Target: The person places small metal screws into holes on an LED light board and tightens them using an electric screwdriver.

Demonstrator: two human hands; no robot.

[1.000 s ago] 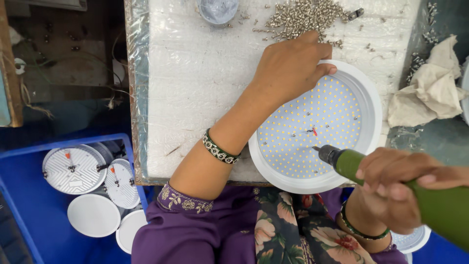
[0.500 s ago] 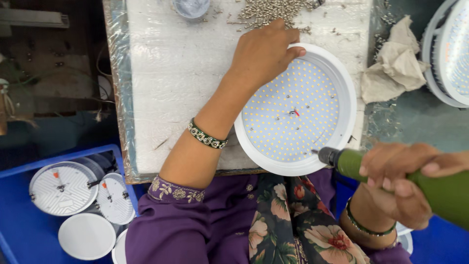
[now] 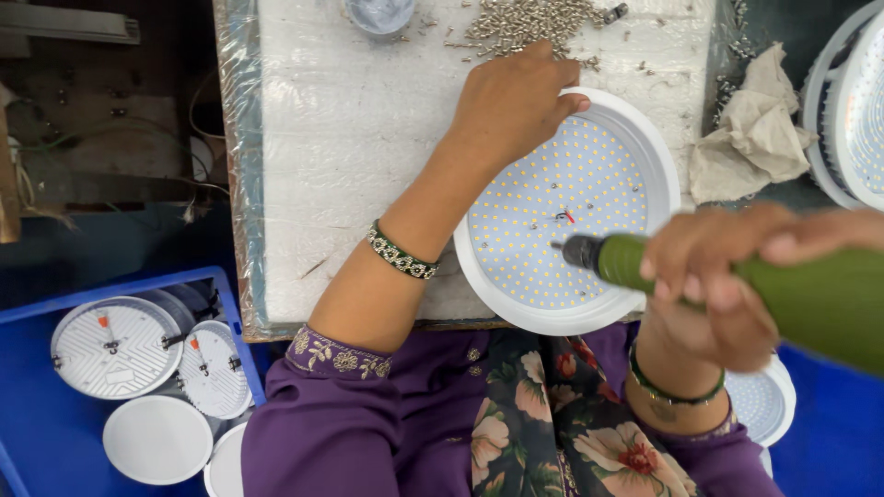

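Fingers of the left hand [image 3: 511,101] press flat, unclenched, on the far rim of the round white LED panel lamp [image 3: 564,212]; right hand [image 3: 714,281] clenches the green electric screwdriver [image 3: 737,285], its long axis pointing leftward, tip over the lamp's centre; loose silver screws [image 3: 529,18] lie beyond the lamp.

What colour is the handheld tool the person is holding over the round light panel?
Green, with a dark tip. The tool shows best in the head view, gripped in the right hand.
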